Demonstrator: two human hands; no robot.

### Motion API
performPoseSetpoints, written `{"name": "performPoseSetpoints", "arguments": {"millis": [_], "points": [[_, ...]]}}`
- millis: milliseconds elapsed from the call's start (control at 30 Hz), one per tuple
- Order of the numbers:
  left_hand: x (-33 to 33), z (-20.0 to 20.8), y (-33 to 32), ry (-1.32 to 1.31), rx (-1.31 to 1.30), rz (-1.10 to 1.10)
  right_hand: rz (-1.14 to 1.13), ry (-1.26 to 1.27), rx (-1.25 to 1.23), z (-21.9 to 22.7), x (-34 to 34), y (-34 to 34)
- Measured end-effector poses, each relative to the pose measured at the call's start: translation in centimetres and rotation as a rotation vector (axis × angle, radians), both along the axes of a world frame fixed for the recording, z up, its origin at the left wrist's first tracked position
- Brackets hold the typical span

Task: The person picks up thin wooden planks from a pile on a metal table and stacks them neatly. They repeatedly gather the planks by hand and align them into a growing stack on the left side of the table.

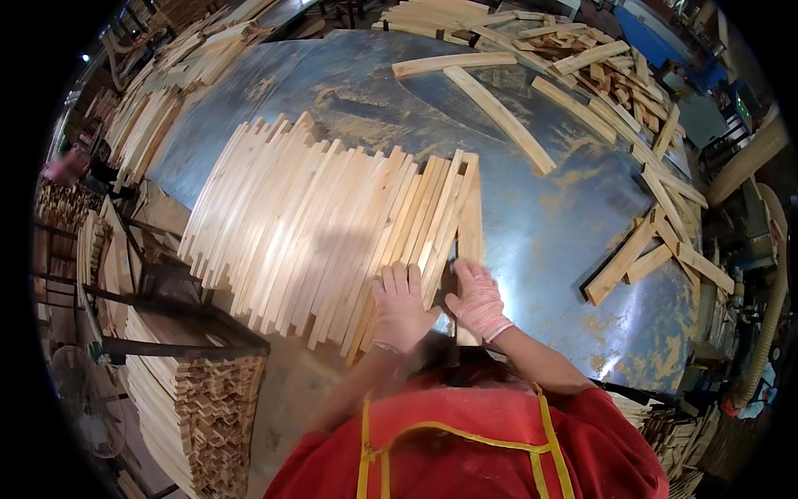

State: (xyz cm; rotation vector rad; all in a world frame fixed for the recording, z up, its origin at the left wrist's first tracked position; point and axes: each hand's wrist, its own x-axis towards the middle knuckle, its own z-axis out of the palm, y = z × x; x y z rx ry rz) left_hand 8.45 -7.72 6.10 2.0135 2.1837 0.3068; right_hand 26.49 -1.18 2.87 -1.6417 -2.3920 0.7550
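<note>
A row of light wooden strips (283, 224) lies side by side on a metal-topped table, their ends uneven. My left hand (401, 308), in a pale glove, lies flat on the near ends of the strips at the row's right side, fingers stretched out. At the far right of the row is a slightly angled wooden board (470, 212), with a narrow wedge-shaped gap on its left. My right hand (480, 301), gloved as well, rests over the near part of this board with its thumb apart from the fingers. Its palm side is hidden.
The table (532, 241) carries scattered sawdust. Loose boards (503, 121) lie beyond the row, and a jumbled heap of offcuts (615, 79) is at the far right. Stacked strips (199, 416) stand at the near left by a metal frame. A ribbed hose (769, 283) hangs at the right.
</note>
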Motion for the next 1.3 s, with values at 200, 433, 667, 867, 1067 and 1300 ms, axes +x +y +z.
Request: {"name": "performPoseSetpoints", "arguments": {"millis": [200,433,667,867,1067,1300], "points": [[0.9,-2.7,1.0,0.093,-0.004,0.010,-0.231,-0.085,0.093,-1.7,2.3,4.9],[2.0,-2.1,1.3,0.171,-0.084,0.045,-0.193,0.048,0.133,0.7,15.3,15.5],[2.4,-1.7,3.5,0.200,-0.065,0.000,-0.190,0.052,0.326,-1.4,14.3,36.0],[2.1,-1.5,3.4,0.213,-0.081,0.012,-0.322,-0.104,-0.031,-1.8,11.5,39.3],[2.2,-1.3,2.5,0.191,0.023,0.014,-0.489,0.954,-0.643,-0.1,13.7,21.7],[0.4,-1.5,0.3,-0.030,0.029,0.028,-0.249,1.054,-1.177,-0.8,6.7,-1.3]]}}
